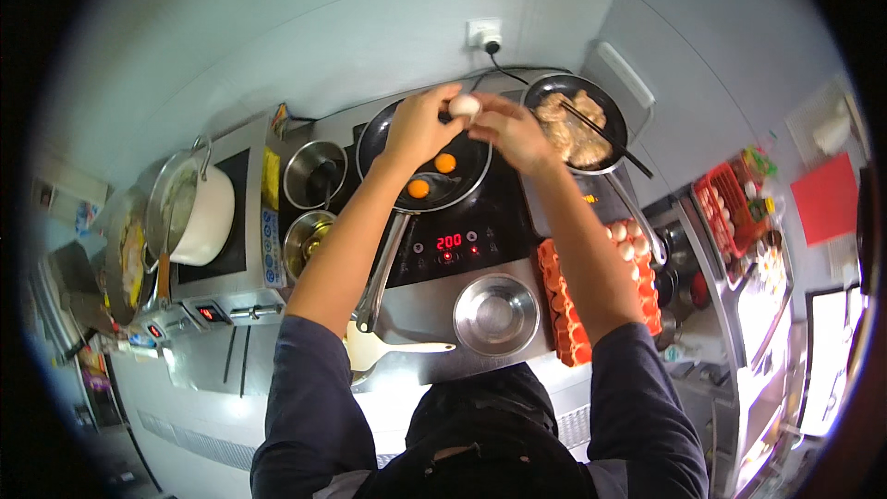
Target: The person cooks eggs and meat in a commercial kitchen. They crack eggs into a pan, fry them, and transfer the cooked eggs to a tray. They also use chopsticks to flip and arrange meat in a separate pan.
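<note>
Over the far side of a black frying pan [378, 145], both of my hands hold one pale egg [465, 107]. My left hand [423, 126] grips it from the left, and my right hand [509, 130] has its fingers on the right side, slightly blurred. Whether the shell is cracked cannot be told. Two orange yolks [445, 163] with a little egg white lie in the pan beneath. The pan rests on a black induction hob [478, 222] with a lit red display, its metal handle [388, 263] pointing towards me.
A second pan [619, 111] at the right holds browned meat, with chopsticks [610, 138] across it. Near my right forearm, an orange egg tray [561, 305] carries several eggs. A steel bowl [497, 315] and a pale spatula [402, 346] lie in front. Leftward stand steel pots [315, 166] and a white pot [208, 215].
</note>
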The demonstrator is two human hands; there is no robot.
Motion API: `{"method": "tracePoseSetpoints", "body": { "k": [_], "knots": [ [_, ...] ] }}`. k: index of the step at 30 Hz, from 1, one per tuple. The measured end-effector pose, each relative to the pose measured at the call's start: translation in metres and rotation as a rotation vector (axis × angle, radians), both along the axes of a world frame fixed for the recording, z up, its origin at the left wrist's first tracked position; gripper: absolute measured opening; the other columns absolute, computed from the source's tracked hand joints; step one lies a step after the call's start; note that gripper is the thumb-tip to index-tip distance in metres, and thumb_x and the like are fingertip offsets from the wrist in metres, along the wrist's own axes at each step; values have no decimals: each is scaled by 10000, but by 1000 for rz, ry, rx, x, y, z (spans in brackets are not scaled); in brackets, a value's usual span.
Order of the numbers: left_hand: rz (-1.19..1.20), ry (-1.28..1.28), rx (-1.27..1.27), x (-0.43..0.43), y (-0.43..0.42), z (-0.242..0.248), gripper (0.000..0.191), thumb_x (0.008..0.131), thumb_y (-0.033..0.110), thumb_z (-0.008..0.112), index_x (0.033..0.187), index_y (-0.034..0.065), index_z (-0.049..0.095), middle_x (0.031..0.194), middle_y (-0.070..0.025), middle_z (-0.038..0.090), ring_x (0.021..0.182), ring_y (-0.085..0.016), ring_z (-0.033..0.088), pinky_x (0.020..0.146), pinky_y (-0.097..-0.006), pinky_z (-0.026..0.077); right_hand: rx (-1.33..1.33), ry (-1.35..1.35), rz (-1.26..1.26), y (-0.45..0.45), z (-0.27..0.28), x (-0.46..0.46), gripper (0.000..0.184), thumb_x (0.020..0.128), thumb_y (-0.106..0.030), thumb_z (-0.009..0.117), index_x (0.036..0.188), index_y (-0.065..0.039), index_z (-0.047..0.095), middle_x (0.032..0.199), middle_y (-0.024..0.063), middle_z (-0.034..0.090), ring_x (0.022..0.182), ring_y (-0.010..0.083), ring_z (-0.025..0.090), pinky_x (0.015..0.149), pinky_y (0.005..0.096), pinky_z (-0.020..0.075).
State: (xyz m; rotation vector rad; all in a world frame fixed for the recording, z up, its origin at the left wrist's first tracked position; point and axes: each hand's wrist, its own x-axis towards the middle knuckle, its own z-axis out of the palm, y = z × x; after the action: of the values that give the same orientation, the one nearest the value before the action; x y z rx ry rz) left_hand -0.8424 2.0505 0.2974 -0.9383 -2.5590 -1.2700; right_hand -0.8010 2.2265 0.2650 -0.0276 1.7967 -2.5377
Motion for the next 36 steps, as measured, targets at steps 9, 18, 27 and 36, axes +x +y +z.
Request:
{"method": "tracePoseSetpoints", "body": {
  "k": [9, 18, 27, 36],
  "knots": [
    [-471, -220, 63, 146, 52, -18, 704, 824, 109, 717, 1440, 64, 380, 1353, -157, 552, 1246, -256, 527, 1041, -399, 399, -813, -125, -182, 24, -86, 185, 284, 941, -271, 576, 1113, -50, 624, 1069, 79, 662, 831, 165, 625, 695, 249, 490],
    [-1130, -1457, 17, 379, 87, -100, 833, 803, 396, 759, 1402, -37, 375, 1337, -215, 526, 1183, -301, 562, 1040, -422, 411, -806, 84, -834, 166, -104, 633, 511, 849, -317, 511, 1274, -33, 517, 1122, 169, 626, 778, 174, 553, 694, 267, 460],
    [-1283, -1611, -386, 469, 137, -113, 850, 798, 319, 784, 1416, -59, 339, 1397, -217, 469, 1298, -310, 471, 1114, -420, 332, -608, 338, -2649, 248, -96, 1117, 843, 934, -500, 499, 1459, 32, 107, 1297, 280, 471, 960, 339, 627, 798, 387, 568],
    [-991, -1071, -590, 471, 95, -147, 422, 809, 211, 739, 1184, 39, 653, 1241, -99, 638, 1196, -211, 558, 1010, -356, 432, -201, -954, -1327, 218, -296, 746, 266, 926, -232, 600, 1075, -11, 603, 858, 106, 668, 612, 169, 634, 519, 261, 509]
  ]
}}
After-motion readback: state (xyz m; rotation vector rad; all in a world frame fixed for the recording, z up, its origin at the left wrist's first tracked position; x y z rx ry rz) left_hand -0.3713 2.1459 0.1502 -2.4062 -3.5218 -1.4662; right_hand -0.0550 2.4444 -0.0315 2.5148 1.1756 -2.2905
